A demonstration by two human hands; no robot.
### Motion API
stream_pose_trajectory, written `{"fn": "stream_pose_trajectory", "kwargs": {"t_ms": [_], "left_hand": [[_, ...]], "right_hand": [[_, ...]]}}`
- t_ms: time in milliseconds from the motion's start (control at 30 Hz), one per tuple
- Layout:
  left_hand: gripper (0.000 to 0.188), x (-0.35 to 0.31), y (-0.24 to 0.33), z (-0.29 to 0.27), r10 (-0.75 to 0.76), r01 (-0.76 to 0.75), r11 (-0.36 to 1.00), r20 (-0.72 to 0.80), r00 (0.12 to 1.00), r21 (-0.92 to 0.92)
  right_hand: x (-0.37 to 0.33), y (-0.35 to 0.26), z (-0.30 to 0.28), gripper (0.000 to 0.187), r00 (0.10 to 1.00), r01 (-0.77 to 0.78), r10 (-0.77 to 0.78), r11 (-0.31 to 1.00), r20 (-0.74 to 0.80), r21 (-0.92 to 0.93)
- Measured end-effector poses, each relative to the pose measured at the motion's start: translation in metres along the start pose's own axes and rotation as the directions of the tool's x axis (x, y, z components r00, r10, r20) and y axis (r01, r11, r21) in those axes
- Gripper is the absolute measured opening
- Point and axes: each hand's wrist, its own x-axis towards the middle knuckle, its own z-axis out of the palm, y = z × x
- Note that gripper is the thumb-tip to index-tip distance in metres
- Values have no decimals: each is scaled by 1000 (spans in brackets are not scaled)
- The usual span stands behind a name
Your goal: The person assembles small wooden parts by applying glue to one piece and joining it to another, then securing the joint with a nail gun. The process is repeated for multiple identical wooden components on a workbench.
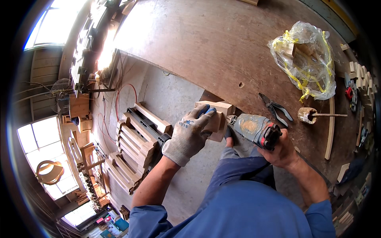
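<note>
My left hand [190,133], in a whitish work glove with blue fingertips, is closed on a light wooden piece [220,135] made of stacked blocks, at the table's near edge. Bare, my right hand [279,150] grips a worn grey nail gun [250,126] with a black and red rear end. Its narrow metal nose points left at the wooden piece, right up against or very close to it; I cannot tell if they touch. Pliers with dark grips [276,109] lie on the table just beyond the nail gun.
A brown worktable [190,43] stretches ahead, bearing a clear plastic bag [303,59] with wood inside, a small pot [307,115] with a stick, and a thin wooden strip [331,131]. Stacked slatted wooden frames [133,146] stand left on the floor, near red hoses [118,103].
</note>
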Motion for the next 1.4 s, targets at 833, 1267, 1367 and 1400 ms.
{"fn": "stream_pose_trajectory", "kwargs": {"t_ms": [833, 1267, 1367, 1400], "left_hand": [[68, 0, -2, 2, 16, -16, 1000, -16, 1000, -5], [71, -2, -9, 5, 30, -30, 999, 14, 999, -18], [71, -2, -9, 5, 41, -41, 999, 6, 999, -26], [70, -2, -7, 4, 27, -27, 999, 0, 1000, -23]], "right_hand": [[1, 6, 1, 36, 994, 1, 7, 997, 108, -74], [-22, 20, 2, 48, 987, -41, 48, 998, 151, -43], [-29, 20, 3, 51, 983, -20, 38, 995, 181, -101], [-33, 20, 5, 52, 980, -30, 51, 993, 193, -111]]}}
